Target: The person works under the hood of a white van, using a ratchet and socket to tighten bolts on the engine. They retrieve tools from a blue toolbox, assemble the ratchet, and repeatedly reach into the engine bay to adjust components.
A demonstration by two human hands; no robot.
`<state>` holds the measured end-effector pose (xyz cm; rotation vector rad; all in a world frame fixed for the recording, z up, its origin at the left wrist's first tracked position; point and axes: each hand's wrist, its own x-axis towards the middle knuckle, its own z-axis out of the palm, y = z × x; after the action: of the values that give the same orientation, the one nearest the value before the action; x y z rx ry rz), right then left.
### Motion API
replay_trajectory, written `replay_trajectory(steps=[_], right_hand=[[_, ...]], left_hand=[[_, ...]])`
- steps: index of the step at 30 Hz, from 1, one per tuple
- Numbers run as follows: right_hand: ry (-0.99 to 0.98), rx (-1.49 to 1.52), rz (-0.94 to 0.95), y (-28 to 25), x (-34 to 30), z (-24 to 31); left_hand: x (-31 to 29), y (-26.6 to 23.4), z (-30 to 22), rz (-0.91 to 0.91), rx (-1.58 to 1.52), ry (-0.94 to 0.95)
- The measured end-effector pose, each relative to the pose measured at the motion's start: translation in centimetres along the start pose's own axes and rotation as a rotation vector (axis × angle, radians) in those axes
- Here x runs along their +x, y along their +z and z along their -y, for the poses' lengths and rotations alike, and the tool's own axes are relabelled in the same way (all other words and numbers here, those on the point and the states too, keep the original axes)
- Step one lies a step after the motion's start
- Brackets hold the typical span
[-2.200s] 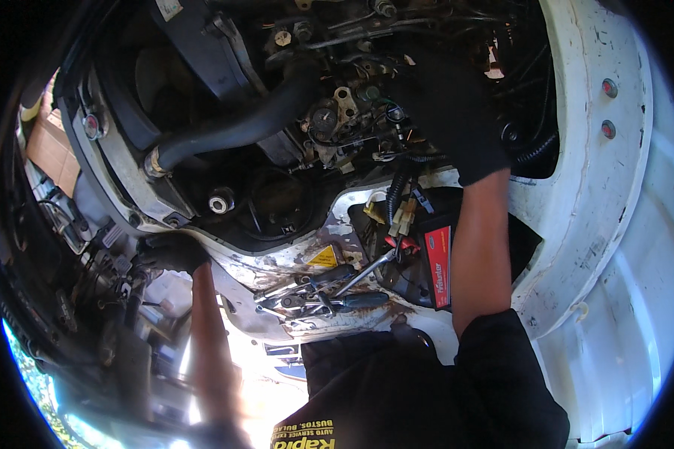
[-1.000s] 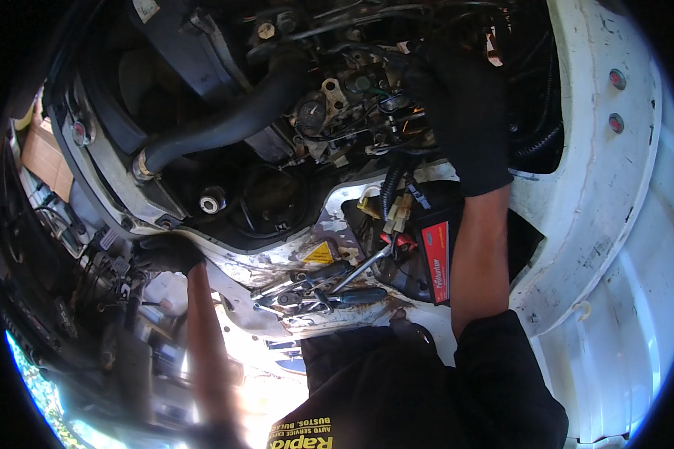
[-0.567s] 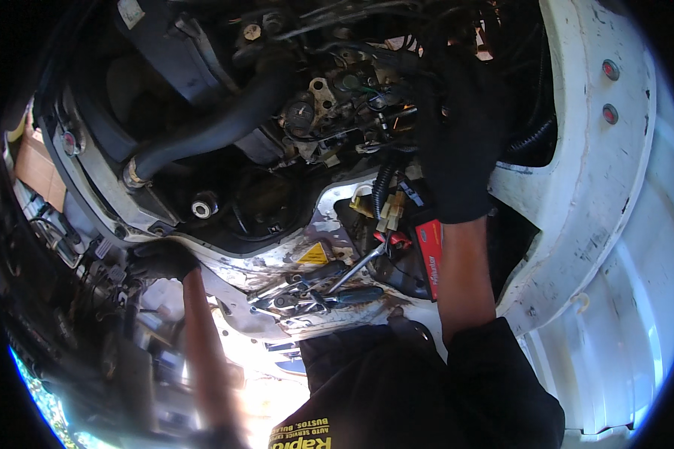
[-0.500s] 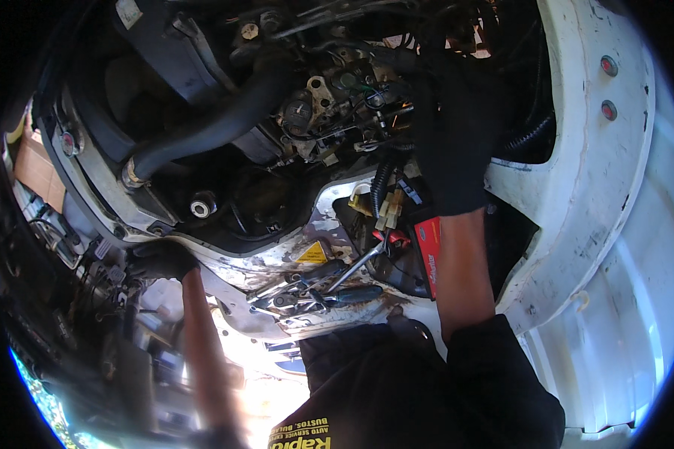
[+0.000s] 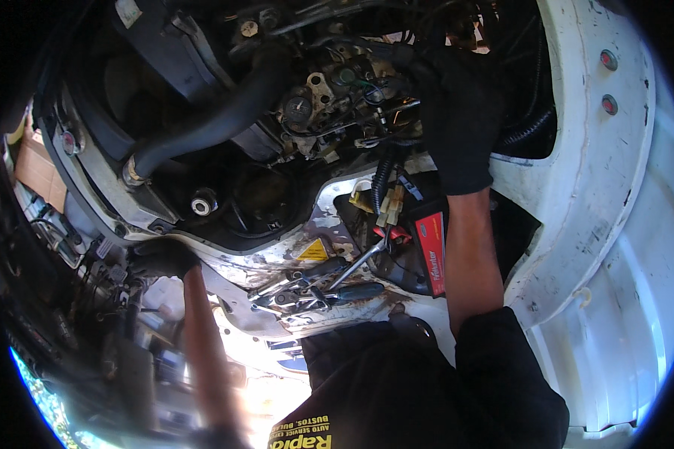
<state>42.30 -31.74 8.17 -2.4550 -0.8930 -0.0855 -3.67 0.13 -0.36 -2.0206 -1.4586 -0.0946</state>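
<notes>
My right hand (image 5: 464,123), in a black glove, reaches deep into the engine bay, beside the engine's metal parts and wiring (image 5: 352,93). Its fingers fade into the dark, and whatever they touch is hidden. On the left, my left hand (image 5: 166,258), also black-gloved, rests at the front edge of the white car body; its fingers blend into dark parts there. Between my arms, a ratchet (image 5: 286,298), a screwdriver with a dark handle (image 5: 358,292) and a long shiny wrench-like tool (image 5: 358,263) lie on the worn white ledge (image 5: 337,323).
A battery with a red label (image 5: 430,251) sits close to my right forearm, near pale wire connectors (image 5: 389,206). A thick black hose (image 5: 210,135) crosses the bay on the left. The white fender (image 5: 606,165) curves along the right. A yellow triangular sticker (image 5: 312,251) marks the ledge.
My right hand has moved a little farther into the engine bay and slightly right, uncovering more of the battery label. My left hand stays in nearly the same place.
</notes>
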Motion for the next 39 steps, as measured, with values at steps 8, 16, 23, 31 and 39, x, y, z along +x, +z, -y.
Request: replay_trajectory(steps=[8,16,23,31,39], right_hand=[[0.003,0.047,-0.051,0.4,-0.4,-0.7],[0.099,0.207,0.008,0.6,-0.1,-0.8],[0.046,0.083,0.049,-0.6,0.1,0.1],[-0.154,-0.083,-0.028,0.2,0.3,-1.8],[-0.248,-0.423,0.059,0.6,-6.0,-1.0]], left_hand=[[0.7,-1.7,-0.8,0.116,-0.226,-0.149],[-0.3,1.7,1.2,-0.053,0.126,0.151],[-0.8,3.9,1.7,-0.009,0.123,0.159],[-2.1,4.5,2.4,0.094,0.634,0.232],[0.9,1.9,-1.7,-0.086,-0.089,-0.197]])
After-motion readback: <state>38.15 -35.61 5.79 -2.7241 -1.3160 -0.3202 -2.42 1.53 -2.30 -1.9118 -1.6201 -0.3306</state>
